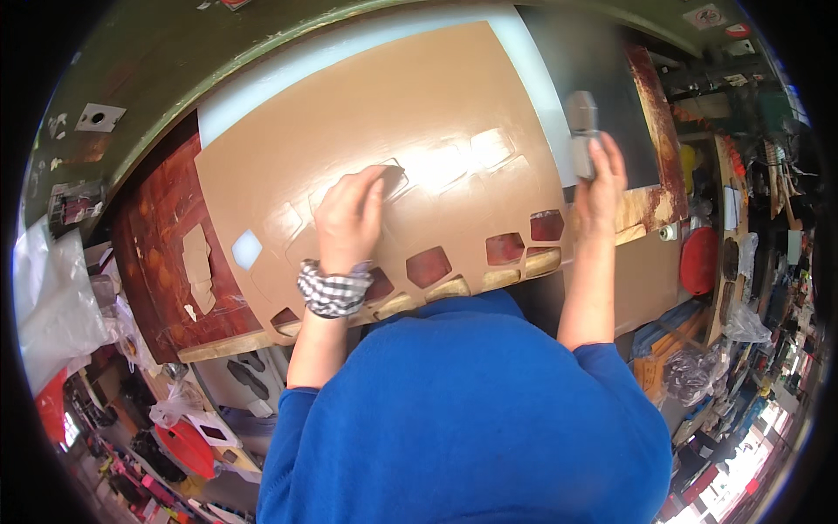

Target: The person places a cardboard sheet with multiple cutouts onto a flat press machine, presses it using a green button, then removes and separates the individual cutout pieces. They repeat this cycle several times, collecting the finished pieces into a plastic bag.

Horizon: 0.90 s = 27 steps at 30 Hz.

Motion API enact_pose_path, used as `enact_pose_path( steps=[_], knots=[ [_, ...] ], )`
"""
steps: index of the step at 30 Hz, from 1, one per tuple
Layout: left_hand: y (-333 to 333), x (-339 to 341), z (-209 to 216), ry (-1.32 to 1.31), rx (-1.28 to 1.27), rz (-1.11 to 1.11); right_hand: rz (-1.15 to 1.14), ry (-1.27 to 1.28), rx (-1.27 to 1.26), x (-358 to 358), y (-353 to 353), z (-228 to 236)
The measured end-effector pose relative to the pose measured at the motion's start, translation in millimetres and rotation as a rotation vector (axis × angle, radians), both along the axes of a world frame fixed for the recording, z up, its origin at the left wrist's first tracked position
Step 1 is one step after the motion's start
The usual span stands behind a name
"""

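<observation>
A large glossy brown sheet (419,96), probably leather or imitation leather, lies before me with several many-sided holes and cut outlines near its front edge. My left hand (351,214), a checked band at its wrist, is over the middle of the sheet. Its fingers pinch a small cut piece (394,180) that tilts up from the surface. Off the sheet's right edge, my right hand (601,188) holds a blurred stack of small grey pieces (582,131) upright between thumb and fingers. Whether the stack is one block or several layers is hard to tell.
Under the sheet lie a pale white board (218,118) and a worn red-brown table (166,262). A torn brown scrap (199,262) rests at left. To the right is a dark plate (620,113). A green machine beam (140,96) spans the far side; red stools (698,262) stand nearby.
</observation>
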State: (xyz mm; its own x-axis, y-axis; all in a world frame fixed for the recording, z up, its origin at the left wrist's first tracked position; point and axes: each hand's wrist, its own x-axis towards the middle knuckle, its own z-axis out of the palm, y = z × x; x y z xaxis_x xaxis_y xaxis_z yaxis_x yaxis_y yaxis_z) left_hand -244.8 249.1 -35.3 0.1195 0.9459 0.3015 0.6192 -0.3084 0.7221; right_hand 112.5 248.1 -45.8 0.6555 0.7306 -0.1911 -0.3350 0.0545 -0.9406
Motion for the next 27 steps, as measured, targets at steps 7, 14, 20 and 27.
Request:
enact_pose_path(
  steps=[7, 14, 20, 27],
  knots=[
    [-41.8, 37.0, -1.0, 0.348, -0.04, -0.348, -0.156, -1.269, -0.449, 88.4, -70.2, -43.9],
    [-46.2, 31.1, -22.1, 0.481, 0.01, -0.318, 0.079, -1.222, -0.151, 33.9, -89.2, -41.7],
    [-22.2, 57.3, -1.7, -0.04, -0.164, -0.121, 0.468, -1.554, -0.162, -25.3, -74.5, -31.6],
    [-19.1, 111.3, -6.9, 0.114, -0.16, -0.214, 0.448, -1.485, -0.144, -24.8, -73.8, -41.0]
  ],
)
